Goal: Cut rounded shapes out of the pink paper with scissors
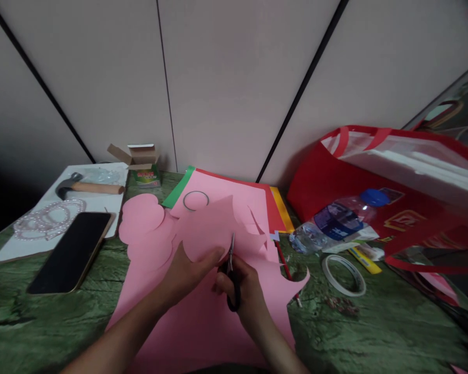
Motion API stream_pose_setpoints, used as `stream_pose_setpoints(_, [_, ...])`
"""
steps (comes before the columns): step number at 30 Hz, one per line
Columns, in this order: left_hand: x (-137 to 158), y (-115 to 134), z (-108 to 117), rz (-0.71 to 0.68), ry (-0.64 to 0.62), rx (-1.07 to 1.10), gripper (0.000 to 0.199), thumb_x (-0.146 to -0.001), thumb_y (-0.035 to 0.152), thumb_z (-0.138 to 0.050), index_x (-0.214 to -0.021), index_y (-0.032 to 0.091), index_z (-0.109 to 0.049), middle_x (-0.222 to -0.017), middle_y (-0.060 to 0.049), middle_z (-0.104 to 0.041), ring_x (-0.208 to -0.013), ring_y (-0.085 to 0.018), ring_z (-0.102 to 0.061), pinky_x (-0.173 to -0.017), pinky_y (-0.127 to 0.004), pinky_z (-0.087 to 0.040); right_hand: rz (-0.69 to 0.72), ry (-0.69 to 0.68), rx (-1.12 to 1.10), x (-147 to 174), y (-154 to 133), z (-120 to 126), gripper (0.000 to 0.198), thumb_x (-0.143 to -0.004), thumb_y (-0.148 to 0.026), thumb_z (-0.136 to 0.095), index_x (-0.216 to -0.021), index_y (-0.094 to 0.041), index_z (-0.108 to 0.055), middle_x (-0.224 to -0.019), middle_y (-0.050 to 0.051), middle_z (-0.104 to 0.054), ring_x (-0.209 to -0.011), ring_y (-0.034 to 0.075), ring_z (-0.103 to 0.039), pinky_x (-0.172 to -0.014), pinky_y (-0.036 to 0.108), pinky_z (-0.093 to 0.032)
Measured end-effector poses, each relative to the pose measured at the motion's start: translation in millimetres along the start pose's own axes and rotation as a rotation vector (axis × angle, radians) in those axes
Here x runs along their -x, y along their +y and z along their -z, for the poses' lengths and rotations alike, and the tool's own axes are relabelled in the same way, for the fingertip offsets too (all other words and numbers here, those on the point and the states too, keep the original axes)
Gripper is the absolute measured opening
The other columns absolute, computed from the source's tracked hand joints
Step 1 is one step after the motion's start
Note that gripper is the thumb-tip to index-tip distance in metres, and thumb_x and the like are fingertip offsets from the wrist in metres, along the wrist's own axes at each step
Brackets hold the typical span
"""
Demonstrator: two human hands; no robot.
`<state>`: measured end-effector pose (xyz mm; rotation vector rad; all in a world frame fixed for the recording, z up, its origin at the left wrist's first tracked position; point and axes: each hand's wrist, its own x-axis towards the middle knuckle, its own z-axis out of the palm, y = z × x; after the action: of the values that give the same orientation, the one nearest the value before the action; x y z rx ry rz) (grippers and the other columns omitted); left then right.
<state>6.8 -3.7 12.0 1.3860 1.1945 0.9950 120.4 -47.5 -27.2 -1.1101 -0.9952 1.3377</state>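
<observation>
Pink paper spreads across the mid. of the bench, 1 large sheet under both forearms. Smaller pink piece is over it, its near edge pinched by the L hand's fingers. Rounded cutouts overlap at L, prob. done; exact no. unclear. R hand grips the scissors, fingers around black handles, blades pointing fwd at the held piece; can't tell if they're parted. Curved offcut sits at R. Cutting looks part-way: held piece seemingly unfinished.
</observation>
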Motion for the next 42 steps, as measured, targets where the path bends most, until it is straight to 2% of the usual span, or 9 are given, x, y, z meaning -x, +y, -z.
stream_pose_setpoints(4, [1.6, 3.0, -1.7, 0.021, -0.063, -0.009, 0.017, -0.070, 0.030, -0.057, -0.059, 0.017, -0.060, -0.052, -0.002, -0.063, -0.060, -0.019, -0.062, -0.056, -0.029, -0.052, 0.032, 0.017, 0.037, -2.6, -1.1, 3.5, 0.020, -0.064, -0.031, -0.065, -0.069, -0.016, -0.051, -0.057, -0.004, -0.049, -0.052, 0.011, -0.046, -0.050, 0.023, -0.035])
stream_pose_setpoints(10, [0.3, 3.8, -1.9, -0.009, -0.072, -0.016, 0.016, -0.069, 0.024, -0.055, -0.055, 0.017, -0.059, -0.050, -0.001, -0.062, -0.057, -0.017, -0.062, -0.056, -0.028, -0.052, 0.016, 0.018, 0.026, -1.7, 0.1, 3.8, 0.019, -0.064, -0.027, -0.065, -0.072, -0.016, -0.052, -0.059, -0.005, -0.046, -0.053, 0.010, -0.043, -0.050, 0.023, -0.032])
stream_pose_setpoints(22, [-2.3, -0.3, 1.7, 0.014, -0.080, 0.020, 0.012, -0.068, 0.025, -0.058, -0.068, 0.014, -0.063, -0.054, -0.002, -0.064, -0.055, -0.017, -0.061, -0.052, -0.027, -0.051, 0.013, 0.025, 0.083, -2.7, -0.8, 4.8, 0.009, -0.065, -0.020, -0.059, -0.071, -0.016, -0.054, -0.055, -0.004, -0.048, -0.050, 0.011, -0.045, -0.047, 0.022, -0.032])
stream_pose_setpoints(31, [-4.0, 2.8, 1.6, 0.020, -0.109, 0.049, 0.013, -0.066, 0.025, -0.057, -0.060, 0.016, -0.061, -0.046, -0.001, -0.060, -0.048, -0.016, -0.058, -0.045, -0.026, -0.048, -0.003, 0.032, 0.041, -2.2, -1.4, 2.2, 0.010, -0.064, -0.021, -0.058, -0.072, -0.017, -0.053, -0.052, -0.005, -0.051, -0.046, 0.009, -0.046, -0.044, 0.021, -0.035])
stream_pose_setpoints(42, [-5.2, -1.6, 5.8, -0.036, -0.115, 0.052, 0.011, -0.070, 0.019, -0.056, -0.060, 0.016, -0.060, -0.046, 0.002, -0.060, -0.043, -0.012, -0.055, -0.041, -0.021, -0.043, -0.021, 0.042, 0.044, -1.4, -7.3, 0.5, 0.008, -0.063, -0.020, -0.057, -0.071, -0.017, -0.055, -0.050, -0.006, -0.051, -0.044, 0.009, -0.047, -0.042, 0.021, -0.036])
